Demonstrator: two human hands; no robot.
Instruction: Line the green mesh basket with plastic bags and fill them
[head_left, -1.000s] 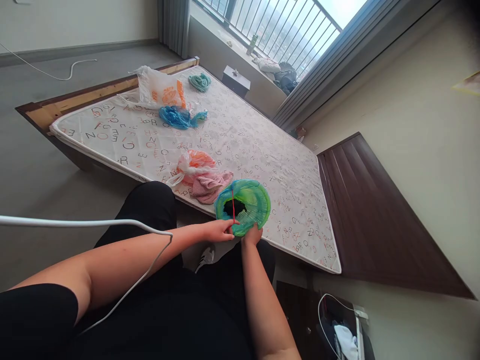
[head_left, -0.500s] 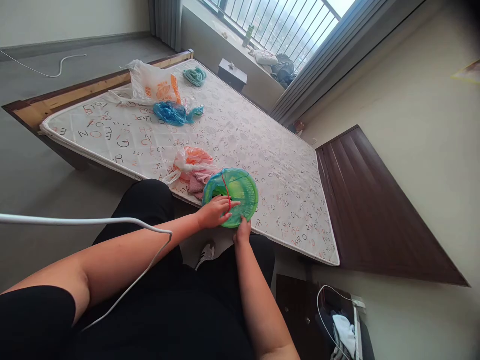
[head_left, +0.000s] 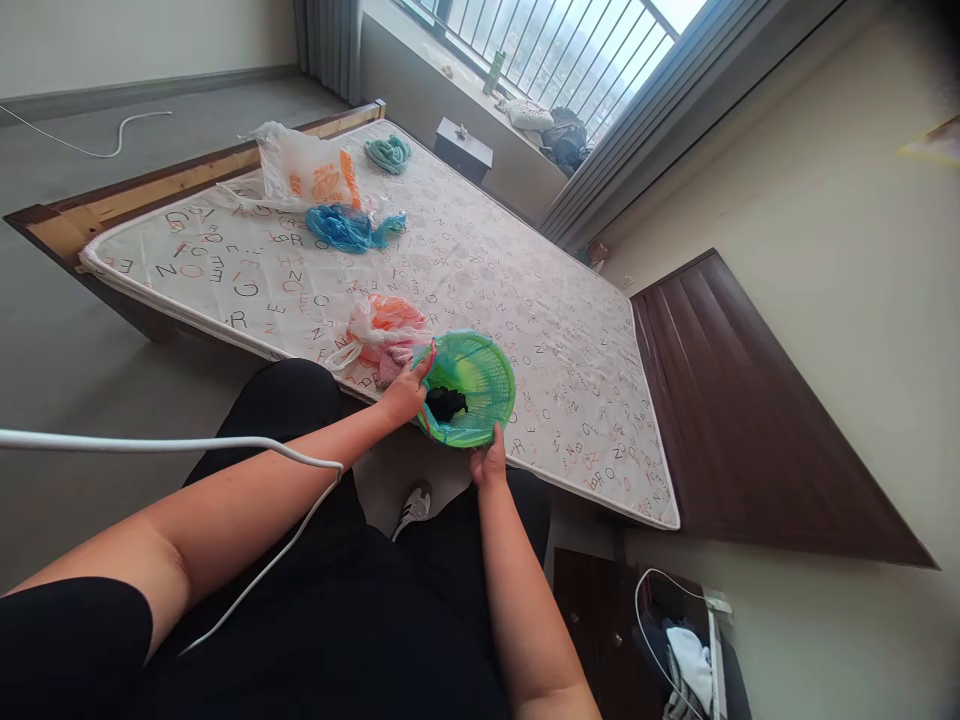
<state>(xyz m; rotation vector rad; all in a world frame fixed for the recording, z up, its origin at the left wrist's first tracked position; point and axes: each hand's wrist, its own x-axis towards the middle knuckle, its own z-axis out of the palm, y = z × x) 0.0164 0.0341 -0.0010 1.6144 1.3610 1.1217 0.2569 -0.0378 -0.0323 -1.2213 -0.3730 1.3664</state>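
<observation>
A round green plastic basket [head_left: 491, 372] with mesh walls is held just off the near edge of the mattress, its mouth turned toward me. A thin bluish plastic bag [head_left: 457, 436] lines it, and a red string runs along the bag's left edge. Something black and crumpled [head_left: 447, 404] lies inside. My left hand [head_left: 405, 393] is closed at the left rim, pinching the bag's edge there. At the near right rim, my right hand [head_left: 489, 460] grips the basket, thumb on top; its other fingers are mostly hidden underneath.
On the mattress [head_left: 555, 330] lie an orange-and-clear plastic bag with pink cloth [head_left: 386, 325], a blue plastic bag [head_left: 345, 228], a white printed bag [head_left: 304, 170] and a teal coil [head_left: 388, 153]. A white cable [head_left: 187, 440] crosses over my left arm. A dark cabinet [head_left: 589, 600] stands lower right.
My left hand has moved left from across the basket's mouth to its left rim. The red string has shifted left with it, and the black contents now show.
</observation>
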